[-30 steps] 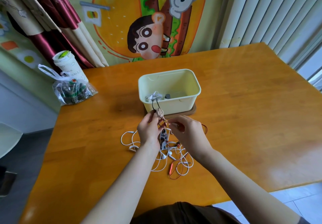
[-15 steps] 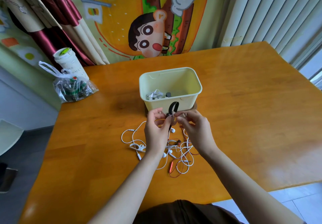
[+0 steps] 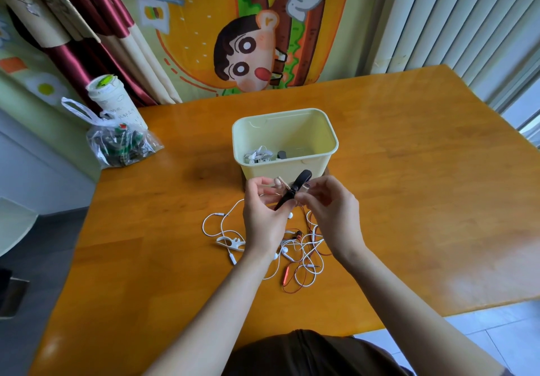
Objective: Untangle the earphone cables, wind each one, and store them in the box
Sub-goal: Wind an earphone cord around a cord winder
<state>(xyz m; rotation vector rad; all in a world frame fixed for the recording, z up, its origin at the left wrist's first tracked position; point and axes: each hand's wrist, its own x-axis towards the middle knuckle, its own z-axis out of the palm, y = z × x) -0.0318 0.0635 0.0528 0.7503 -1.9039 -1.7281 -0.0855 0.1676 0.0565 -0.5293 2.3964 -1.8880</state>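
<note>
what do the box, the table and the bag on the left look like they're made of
Box: likely plastic, pale yellow, smooth and fairly matte; moulded rim and rounded corners.
Table: wood with a glossy varnish; grain lines, plank joints and glare show.
Bag: thin clear plastic film; crinkled, shiny, contents visible through it.

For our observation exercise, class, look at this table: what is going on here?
A person is sorting earphones at a wooden table. The left hand and the right hand both pinch a black cable bundle, held in the air just in front of the pale yellow box. The box already holds a wound white earphone set and a small dark item. A tangle of white and red earphone cables lies on the table beneath the hands, not yet wound.
</note>
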